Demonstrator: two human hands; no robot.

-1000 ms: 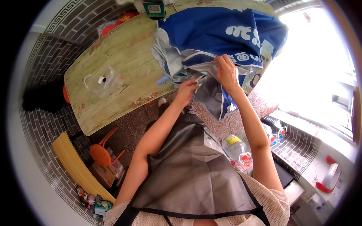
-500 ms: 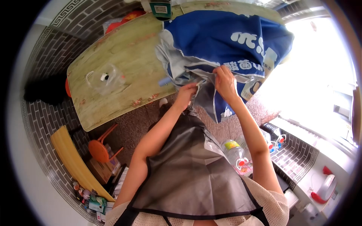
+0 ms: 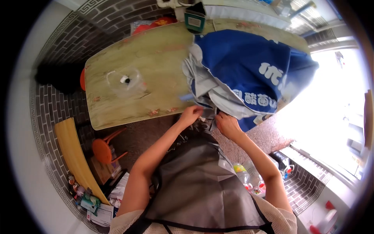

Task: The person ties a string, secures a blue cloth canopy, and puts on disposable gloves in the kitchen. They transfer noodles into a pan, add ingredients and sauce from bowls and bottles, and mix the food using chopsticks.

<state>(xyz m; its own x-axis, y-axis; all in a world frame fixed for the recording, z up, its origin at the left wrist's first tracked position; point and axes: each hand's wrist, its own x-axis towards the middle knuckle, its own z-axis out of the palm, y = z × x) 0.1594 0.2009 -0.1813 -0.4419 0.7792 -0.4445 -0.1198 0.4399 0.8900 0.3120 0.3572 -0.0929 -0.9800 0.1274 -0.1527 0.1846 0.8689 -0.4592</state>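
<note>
A large blue cloth (image 3: 237, 54) with white printed characters and a silver-grey underside (image 3: 228, 102) lies bunched on the right of the table, its near edge hanging over the front. My left hand (image 3: 191, 116) is closed in a pinch at the grey folds by the table edge. Close beside it, my right hand (image 3: 228, 124) pinches the cloth's grey edge below the printed characters. Small gathered folds lie between the two hands, and what the left fingertips hold is too small to make out. A pale blue strip (image 3: 186, 97) pokes out left of the folds.
The marbled table (image 3: 163, 78) bears a clear plastic bag (image 3: 130, 82) and a green box (image 3: 194, 21). An orange stool (image 3: 102, 151) and a wooden bench (image 3: 76, 160) stand at lower left. Plastic bottles (image 3: 242, 174) sit on the floor at right.
My right hand has let go of the blue edge and come down and inward, nearer my left hand. The hanging grey-and-blue flap has shifted. The view has tilted, showing more behind the table.
</note>
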